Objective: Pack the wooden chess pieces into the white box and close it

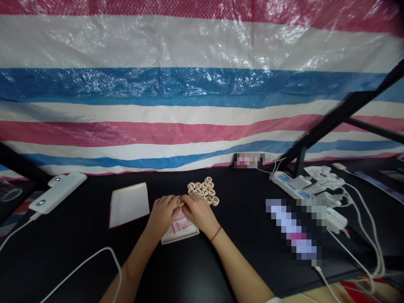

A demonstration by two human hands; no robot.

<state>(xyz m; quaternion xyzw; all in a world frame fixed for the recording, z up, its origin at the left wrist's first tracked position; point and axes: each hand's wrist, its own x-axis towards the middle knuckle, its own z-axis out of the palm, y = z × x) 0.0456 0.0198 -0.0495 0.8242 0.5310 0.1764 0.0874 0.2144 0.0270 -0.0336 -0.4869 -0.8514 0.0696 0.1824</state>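
Between the fingertips of both hands is a round Chinese chess piece (180, 202) with a red character on top. My left hand (163, 212) pinches it from the left, and my right hand (198, 210) grips it from the right. Just below the hands lies a shallow white box (181, 229) with pink-red lines inside; the hands hide its far part. Several more Chinese chess pieces (205, 185), cream with red or black characters, sit in a cluster beyond my right hand. Left of my left hand, the box lid (130, 205) rests with its white inside up.
A white device with a cable (58, 195) lies at the far left. On the right are a power strip (293, 187) with chargers and cords, and a blurred-out phone-like object (293, 229). A striped plastic sheet (176, 84) hangs behind the black table (186, 277).
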